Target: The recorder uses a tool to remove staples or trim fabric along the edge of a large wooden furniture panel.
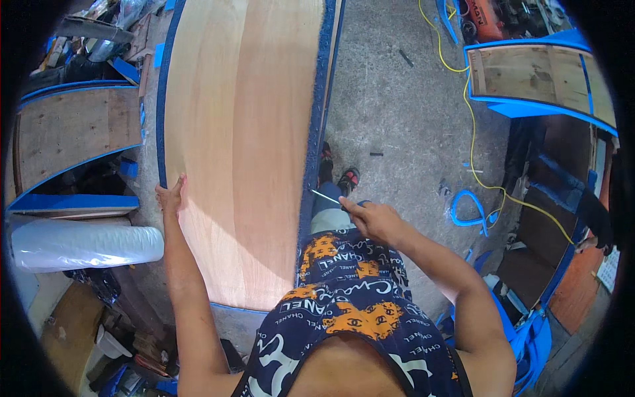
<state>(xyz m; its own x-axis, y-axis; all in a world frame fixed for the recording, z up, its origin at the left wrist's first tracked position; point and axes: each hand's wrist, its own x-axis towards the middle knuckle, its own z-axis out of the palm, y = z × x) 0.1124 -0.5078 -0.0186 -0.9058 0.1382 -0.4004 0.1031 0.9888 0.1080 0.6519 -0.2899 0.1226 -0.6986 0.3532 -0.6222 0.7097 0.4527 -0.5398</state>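
Observation:
A long pale plywood panel point(231, 145), edged with dark blue material, stretches away from me on the left of centre. My left hand point(170, 194) grips its left edge, thumb over the top face; the fingers beneath are partly hidden. In my right hand point(374, 220) is a slim metal rod-like tool point(325, 196), its rear end covered by my fingers. The tool points left, with its tip at the dark blue right edge point(309, 178) of the panel. Whether the tip goes into the edge I cannot tell.
Another blue-edged panel point(79, 129) and a plastic-wrapped white roll point(86, 246) lie left. At right are a blue-edged wooden piece point(529, 73), a yellow cord point(473, 126), a blue strip loop point(456, 213) on the concrete floor point(410, 126), and another person's hand point(587, 245).

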